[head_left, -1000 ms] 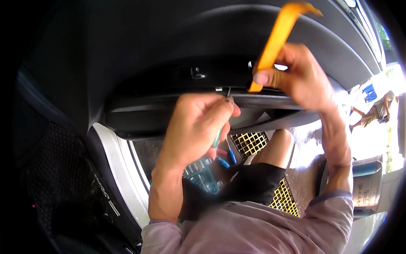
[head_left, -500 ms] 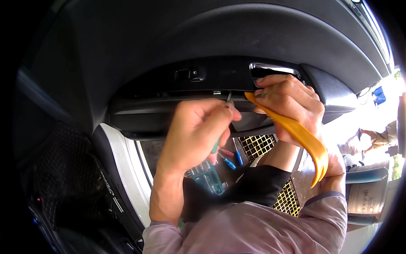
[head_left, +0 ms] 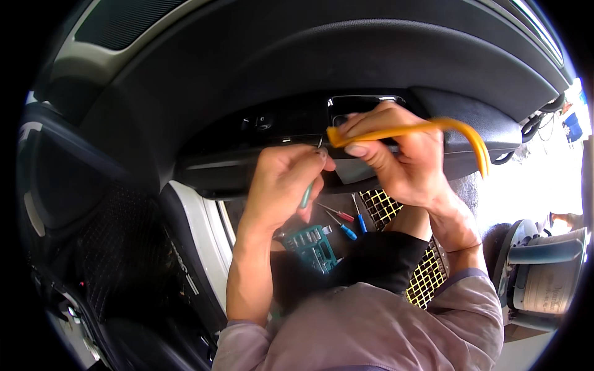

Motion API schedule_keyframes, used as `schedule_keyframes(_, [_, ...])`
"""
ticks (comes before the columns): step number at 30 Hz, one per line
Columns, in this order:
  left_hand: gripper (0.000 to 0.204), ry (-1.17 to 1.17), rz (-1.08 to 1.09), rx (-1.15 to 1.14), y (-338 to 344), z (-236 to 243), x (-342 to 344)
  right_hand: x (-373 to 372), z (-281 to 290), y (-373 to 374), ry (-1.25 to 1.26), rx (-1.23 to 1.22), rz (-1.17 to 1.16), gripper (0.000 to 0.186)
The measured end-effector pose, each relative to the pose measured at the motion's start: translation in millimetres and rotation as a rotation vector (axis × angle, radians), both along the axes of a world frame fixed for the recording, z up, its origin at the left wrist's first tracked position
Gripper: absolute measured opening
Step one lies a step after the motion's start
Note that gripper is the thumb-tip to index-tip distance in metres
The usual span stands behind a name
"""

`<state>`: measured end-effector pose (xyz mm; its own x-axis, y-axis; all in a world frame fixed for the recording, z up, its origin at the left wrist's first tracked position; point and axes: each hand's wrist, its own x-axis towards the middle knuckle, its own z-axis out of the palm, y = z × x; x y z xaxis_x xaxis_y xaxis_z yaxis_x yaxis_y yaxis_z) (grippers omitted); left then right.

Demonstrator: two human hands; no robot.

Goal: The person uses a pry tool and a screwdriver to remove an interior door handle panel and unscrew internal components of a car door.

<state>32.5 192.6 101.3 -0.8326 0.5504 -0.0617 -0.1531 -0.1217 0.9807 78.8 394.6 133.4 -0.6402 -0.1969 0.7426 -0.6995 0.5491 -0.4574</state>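
Note:
In front of me is a black car door panel (head_left: 278,55) with a glossy switch trim (head_left: 291,120) above the armrest (head_left: 216,167). My left hand (head_left: 275,185) is closed round a thin screwdriver (head_left: 306,196) with a teal handle. Its metal shaft points up at the seam along the trim's lower edge; whether the tip is inside the seam I cannot tell. A curved orange pry tool (head_left: 455,123) is gripped in my right hand (head_left: 411,161). The flat end lies by the trim, near the chrome-edged door handle recess (head_left: 365,99), while the hooked end curves down at the right.
Below, on the floor, lie two blue-handled screwdrivers (head_left: 348,232) (head_left: 362,223) and a red-handled one (head_left: 345,217) beside a teal socket case (head_left: 315,247). Yellow floor grating (head_left: 427,275) shows by my legs. A round container (head_left: 547,272) stands at right, the white door sill (head_left: 201,210) at left.
My right hand has turned the pry tool from slanting downward to nearly level, its flat end now away from the seam. My left hand keeps the screwdriver at the trim. The view has shifted.

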Motion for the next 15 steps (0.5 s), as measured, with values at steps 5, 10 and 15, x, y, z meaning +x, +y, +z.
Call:
schedule_keyframes(5, [0.025, 0.005, 0.038, 0.026, 4.0, -6.4, 0.7, 6.5, 12.0, 46.6, -0.013, -0.005, 0.014, 0.015])
schedule_keyframes(10, [0.026, 0.007, 0.051, 0.026, 1.3, -6.8, 4.6, 12.8, 6.2, 54.3, -0.198, -0.167, 0.028, 0.014])
schedule_keyframes(15, [0.027, 0.023, 0.031, -0.001, -1.0, -5.4, 3.2, 11.4, 6.7, 49.6, -0.279, 0.029, -0.165, 0.014])
